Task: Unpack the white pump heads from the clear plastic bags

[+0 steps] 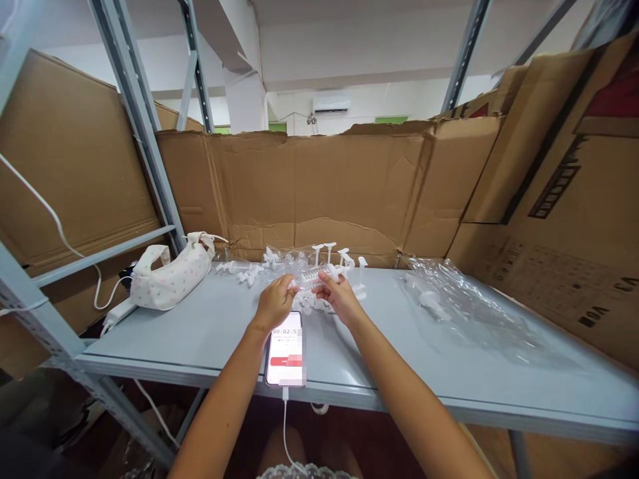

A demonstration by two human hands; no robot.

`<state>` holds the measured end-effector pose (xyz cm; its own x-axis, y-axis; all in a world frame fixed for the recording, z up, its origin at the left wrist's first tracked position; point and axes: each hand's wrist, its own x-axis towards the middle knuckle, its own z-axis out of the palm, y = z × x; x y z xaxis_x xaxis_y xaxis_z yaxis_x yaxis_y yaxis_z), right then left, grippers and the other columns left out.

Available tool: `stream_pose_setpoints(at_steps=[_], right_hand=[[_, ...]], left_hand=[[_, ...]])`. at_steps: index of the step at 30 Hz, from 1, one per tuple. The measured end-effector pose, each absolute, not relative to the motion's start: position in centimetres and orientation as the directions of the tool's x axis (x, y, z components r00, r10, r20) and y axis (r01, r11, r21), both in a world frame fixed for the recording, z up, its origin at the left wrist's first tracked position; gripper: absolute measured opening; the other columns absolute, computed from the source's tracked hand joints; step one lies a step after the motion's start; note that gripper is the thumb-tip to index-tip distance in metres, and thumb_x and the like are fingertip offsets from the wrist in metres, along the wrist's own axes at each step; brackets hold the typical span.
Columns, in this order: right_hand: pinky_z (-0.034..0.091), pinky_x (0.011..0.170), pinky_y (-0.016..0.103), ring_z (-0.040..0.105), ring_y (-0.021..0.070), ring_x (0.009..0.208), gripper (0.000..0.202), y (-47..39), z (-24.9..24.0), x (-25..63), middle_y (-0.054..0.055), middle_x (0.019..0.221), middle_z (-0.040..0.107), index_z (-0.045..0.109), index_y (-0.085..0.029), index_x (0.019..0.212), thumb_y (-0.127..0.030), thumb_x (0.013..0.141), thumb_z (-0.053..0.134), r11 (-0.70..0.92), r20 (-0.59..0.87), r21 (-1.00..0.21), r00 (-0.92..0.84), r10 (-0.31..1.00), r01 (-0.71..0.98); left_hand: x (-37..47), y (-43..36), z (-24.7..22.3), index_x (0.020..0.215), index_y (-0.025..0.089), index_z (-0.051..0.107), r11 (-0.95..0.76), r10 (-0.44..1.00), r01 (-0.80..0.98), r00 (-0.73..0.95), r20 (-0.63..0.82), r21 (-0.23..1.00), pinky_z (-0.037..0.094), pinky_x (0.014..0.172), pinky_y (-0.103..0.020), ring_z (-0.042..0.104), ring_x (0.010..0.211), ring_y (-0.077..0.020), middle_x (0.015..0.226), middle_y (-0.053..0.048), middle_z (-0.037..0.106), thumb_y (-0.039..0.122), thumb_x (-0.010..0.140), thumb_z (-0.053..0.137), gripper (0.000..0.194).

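Observation:
Between my two hands, above the shelf top, lies a clear syringe-like plastic tube (310,278) with ring-like marks along it and a white part at its right end. My left hand (275,301) is closed around its left end, fingertips pinching. At the other end, my right hand (339,294) grips it with thumb and fingers. Just behind the hands stand several white T-shaped plunger-like pieces (343,255). Small white plastic parts (310,303) lie heaped under the tube, partly hidden by my hands. More white pieces (249,274) are scattered to the left.
A phone (284,352) showing a timer lies at the shelf's front edge, its white cable (285,419) hanging down. Clear plastic bags (464,309) spread at right. A patterned white pouch (172,276) sits left, beside a power strip (118,313). Cardboard (319,179) walls the back.

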<state>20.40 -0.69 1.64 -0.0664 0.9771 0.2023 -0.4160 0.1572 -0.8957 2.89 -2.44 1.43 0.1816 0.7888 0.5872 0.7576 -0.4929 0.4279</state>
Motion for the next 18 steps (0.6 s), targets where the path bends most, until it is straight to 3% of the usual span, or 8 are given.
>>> stream_pose_setpoints(at_steps=[4,11,15,18], right_hand=[[0.048,0.052,0.022,0.061,0.0107,0.056,0.045,-0.87,1.46,20.44,-0.005,0.067,0.059,0.048,-0.020,0.082,-0.047,0.061,0.078,0.164,0.216,-0.879,-0.069,0.974,-0.449],[0.049,0.057,0.023,0.060,0.0095,0.057,0.044,-1.22,1.28,20.70,-0.005,0.071,0.061,0.050,-0.021,0.087,-0.046,0.063,0.076,0.177,0.247,-0.872,-0.099,0.964,-0.456],[0.050,0.057,0.024,0.062,0.0107,0.058,0.040,-1.33,1.38,20.93,-0.002,0.077,0.065,0.052,-0.021,0.087,-0.043,0.063,0.076,0.192,0.265,-0.878,-0.111,0.958,-0.439],[0.049,0.055,0.024,0.063,0.0116,0.058,0.037,-1.40,1.44,20.89,-0.002,0.077,0.066,0.053,-0.021,0.085,-0.040,0.064,0.076,0.222,0.297,-0.865,-0.103,0.949,-0.450]], left_hand=[[2.97,-2.66,1.50,0.090,0.023,0.056,-0.511,0.803,0.725,0.211,0.557,0.462,0.033,0.059,-0.026,0.053,0.066,-0.0175,0.070,0.000,0.058,0.044,0.091,0.035,0.030],[2.74,-2.85,1.59,0.068,0.021,0.048,-0.537,0.837,0.536,0.240,0.492,0.651,0.023,0.050,-0.024,0.034,0.050,-0.0124,0.052,0.005,0.037,0.047,0.088,0.039,0.034],[2.80,-2.85,1.51,0.067,0.021,0.047,-0.533,0.842,0.528,0.255,0.475,0.661,0.024,0.050,-0.024,0.035,0.051,-0.0124,0.053,0.004,0.039,0.049,0.089,0.037,0.037],[2.91,-2.90,1.51,0.079,0.022,0.053,-0.517,0.844,0.571,0.216,0.491,0.637,0.027,0.053,-0.024,0.041,0.053,-0.0134,0.056,0.004,0.045,0.049,0.089,0.037,0.033]])
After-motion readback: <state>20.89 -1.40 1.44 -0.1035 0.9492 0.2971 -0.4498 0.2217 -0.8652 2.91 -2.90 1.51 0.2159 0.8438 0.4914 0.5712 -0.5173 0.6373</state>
